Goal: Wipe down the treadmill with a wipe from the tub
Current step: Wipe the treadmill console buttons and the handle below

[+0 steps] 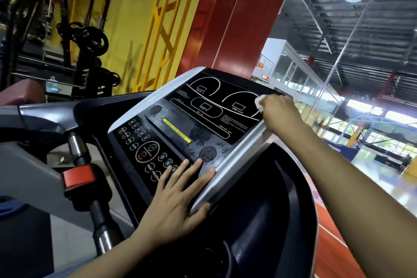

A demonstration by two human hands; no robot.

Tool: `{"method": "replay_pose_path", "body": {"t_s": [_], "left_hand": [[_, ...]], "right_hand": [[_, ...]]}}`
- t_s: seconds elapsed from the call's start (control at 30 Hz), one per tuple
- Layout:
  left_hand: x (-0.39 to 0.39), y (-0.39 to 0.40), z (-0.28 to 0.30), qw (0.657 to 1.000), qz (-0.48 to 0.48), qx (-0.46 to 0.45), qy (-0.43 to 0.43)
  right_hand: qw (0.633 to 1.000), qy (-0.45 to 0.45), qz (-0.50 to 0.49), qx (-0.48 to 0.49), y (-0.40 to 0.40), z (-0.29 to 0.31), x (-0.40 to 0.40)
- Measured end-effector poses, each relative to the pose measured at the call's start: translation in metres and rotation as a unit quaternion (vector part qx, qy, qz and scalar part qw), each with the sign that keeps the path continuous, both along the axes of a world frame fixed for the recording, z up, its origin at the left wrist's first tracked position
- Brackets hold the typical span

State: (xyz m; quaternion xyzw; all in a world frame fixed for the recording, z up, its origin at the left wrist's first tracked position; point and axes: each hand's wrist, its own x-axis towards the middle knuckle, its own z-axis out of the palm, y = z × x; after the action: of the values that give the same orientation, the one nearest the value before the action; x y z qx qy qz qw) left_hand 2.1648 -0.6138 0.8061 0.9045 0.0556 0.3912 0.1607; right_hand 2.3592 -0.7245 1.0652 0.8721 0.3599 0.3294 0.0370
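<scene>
Fingers point(274, 102) of the right hand point(279, 110) are curling around a white wipe point(259, 102), pressing it on the top right corner of the treadmill console point(203, 119). Left hand point(178, 201) is lying flat with fingers spread over the lower buttons and silver side trim point(237, 162), holding nothing. Black display panel is looking smudgy near the round speaker grille point(208, 154). Red safety clip point(78, 176) is sitting on the handlebar. Gym room's got yellow walls, red column point(243, 18), weight racks point(85, 40), and a glossy court beyond.
</scene>
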Motion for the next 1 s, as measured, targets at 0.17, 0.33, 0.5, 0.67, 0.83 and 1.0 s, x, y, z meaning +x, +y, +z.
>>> {"method": "replay_pose_path", "body": {"t_s": [0.17, 0.33, 0.5, 0.67, 0.83, 1.0], "left_hand": [[-0.011, 0.008, -0.007, 0.999, -0.027, 0.013, 0.012], [-0.048, 0.028, -0.026, 0.999, 0.004, 0.010, 0.032], [-0.058, 0.030, -0.031, 0.997, 0.008, -0.055, 0.045], [-0.059, 0.031, -0.032, 0.997, 0.013, -0.059, 0.048], [-0.059, 0.030, -0.033, 0.996, 0.020, -0.061, 0.057], [-0.060, 0.030, -0.032, 0.996, 0.023, -0.058, 0.056]], "right_hand": [[0.964, 0.092, 0.160, -0.193, 0.032, -0.080, -0.045], [0.981, 0.069, 0.120, -0.137, 0.043, -0.050, -0.010], [0.964, 0.123, 0.168, -0.166, 0.081, -0.084, -0.042], [0.939, 0.101, 0.233, -0.233, 0.091, -0.094, -0.057], [0.980, 0.117, 0.129, -0.098, 0.106, -0.079, -0.043], [0.947, 0.169, 0.214, -0.168, 0.107, -0.100, -0.056]]}}
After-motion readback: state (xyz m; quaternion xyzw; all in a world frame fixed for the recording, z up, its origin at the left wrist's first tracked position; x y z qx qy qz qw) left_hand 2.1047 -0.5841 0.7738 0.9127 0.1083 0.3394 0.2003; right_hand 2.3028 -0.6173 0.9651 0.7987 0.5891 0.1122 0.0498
